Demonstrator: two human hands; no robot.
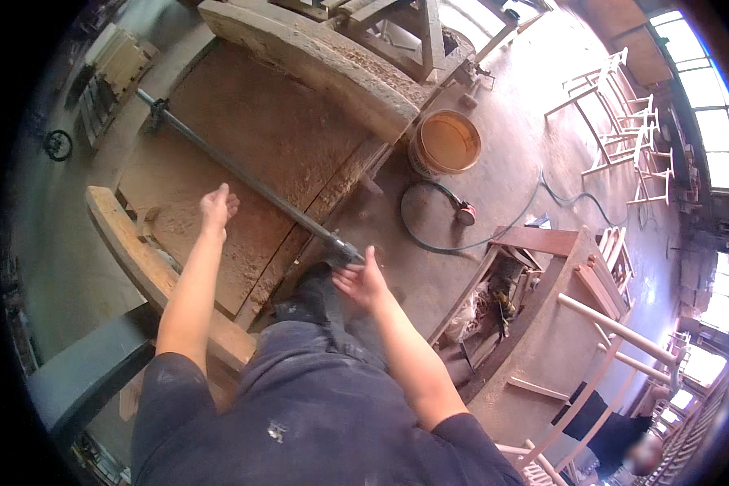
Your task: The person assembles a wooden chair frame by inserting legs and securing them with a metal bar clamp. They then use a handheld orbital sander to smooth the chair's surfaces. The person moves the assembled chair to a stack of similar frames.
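Note:
A long grey metal bar clamp (251, 180) lies slantwise over a dusty brown workbench (243, 105), from the far left to just in front of my body. My right hand (360, 280) is at its near end, beside the clamp head (342, 249). The thumb points up and the fingers are stretched out; whether the palm touches the metal I cannot tell. To the left, my left hand (218, 207) hovers over the bench, short of the bar. Its fingers are loosely bent and nothing shows in them.
A thick wooden beam (316, 73) runs along the far side, a curved one (130, 243) on the left. Right of the bench stand a dusty bucket (419, 154), a hose with a red-tipped tool (466, 213) and a bin of tools (494, 300). Unfinished chair frames (603, 154) and another person (611, 429) are farther right.

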